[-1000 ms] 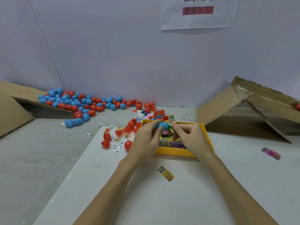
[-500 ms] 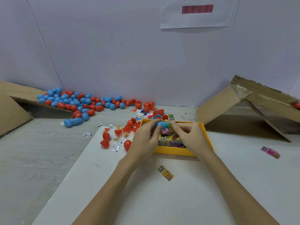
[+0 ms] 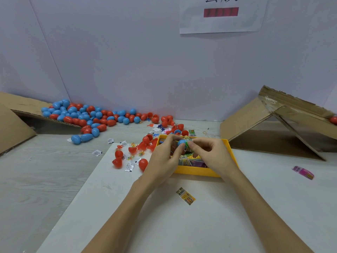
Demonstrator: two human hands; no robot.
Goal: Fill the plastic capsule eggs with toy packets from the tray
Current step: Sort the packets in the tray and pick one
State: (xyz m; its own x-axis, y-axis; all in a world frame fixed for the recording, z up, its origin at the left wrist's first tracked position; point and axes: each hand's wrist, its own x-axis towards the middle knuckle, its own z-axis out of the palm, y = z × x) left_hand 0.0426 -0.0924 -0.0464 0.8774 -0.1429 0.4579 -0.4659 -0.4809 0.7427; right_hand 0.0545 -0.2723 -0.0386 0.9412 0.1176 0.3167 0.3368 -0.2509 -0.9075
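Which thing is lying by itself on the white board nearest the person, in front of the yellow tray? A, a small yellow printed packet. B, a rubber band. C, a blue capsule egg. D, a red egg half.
A: a small yellow printed packet lies alone on the white board, nearer the person than the yellow tray; the eggs lie farther back and to the left.

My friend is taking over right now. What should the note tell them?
Left hand holds a blue egg half above the yellow tray.
Right hand pinches a toy packet at the blue egg half's opening.
More packets lie in the tray; open red halves sit left of it.
Pile of closed eggs lies by the wall.
Left: push packet in, close egg, repeat.
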